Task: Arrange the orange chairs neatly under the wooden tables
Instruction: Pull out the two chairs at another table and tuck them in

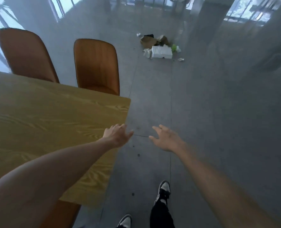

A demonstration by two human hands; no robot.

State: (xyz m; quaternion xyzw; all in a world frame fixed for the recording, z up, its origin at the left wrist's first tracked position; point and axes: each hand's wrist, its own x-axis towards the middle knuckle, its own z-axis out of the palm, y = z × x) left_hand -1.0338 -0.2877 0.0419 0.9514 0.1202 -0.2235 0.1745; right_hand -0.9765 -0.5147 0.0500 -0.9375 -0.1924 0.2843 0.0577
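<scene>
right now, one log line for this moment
left hand open, empty | right hand open, empty | two orange chairs tucked at wooden table

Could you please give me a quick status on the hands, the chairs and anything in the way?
Left hand and right hand open, empty. Two orange chairs tucked at wooden table far side. Litter pile on floor ahead.

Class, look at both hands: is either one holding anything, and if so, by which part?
Nothing is held. The left hand and the right hand are both open with fingers spread.
</scene>
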